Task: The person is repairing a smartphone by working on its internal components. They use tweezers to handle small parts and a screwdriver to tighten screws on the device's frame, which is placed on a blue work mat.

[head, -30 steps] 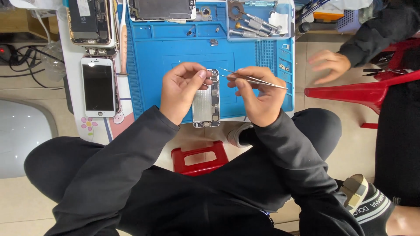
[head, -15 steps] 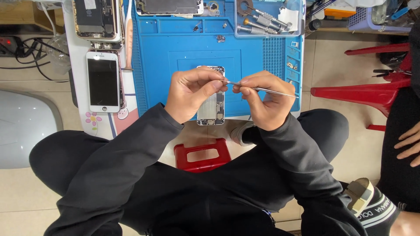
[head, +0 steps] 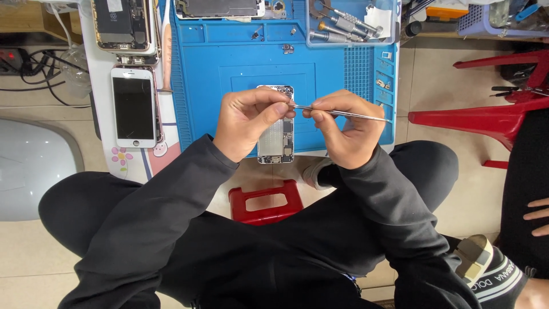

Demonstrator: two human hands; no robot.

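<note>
Both hands now sit closer together than half a second ago. Left hand [head: 249,123] pinches the upper edge of the opened phone chassis [head: 275,125], which lies on the blue mat [head: 229,74] on the desk. Right hand [head: 343,129] has its fingers [head: 320,109] clenched on metal tweezers [head: 343,113], tips meeting the left fingertips.

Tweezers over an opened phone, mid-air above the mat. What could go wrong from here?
1. The opened phone is pinched by the left hand near the blue mat's front edge; a slip could drop it toward the red stool.
2. The tweezers in the right hand point at the exposed internals; a jerk might scratch them.
3. Any small part lifted could fall off the mat and be lost.
</note>
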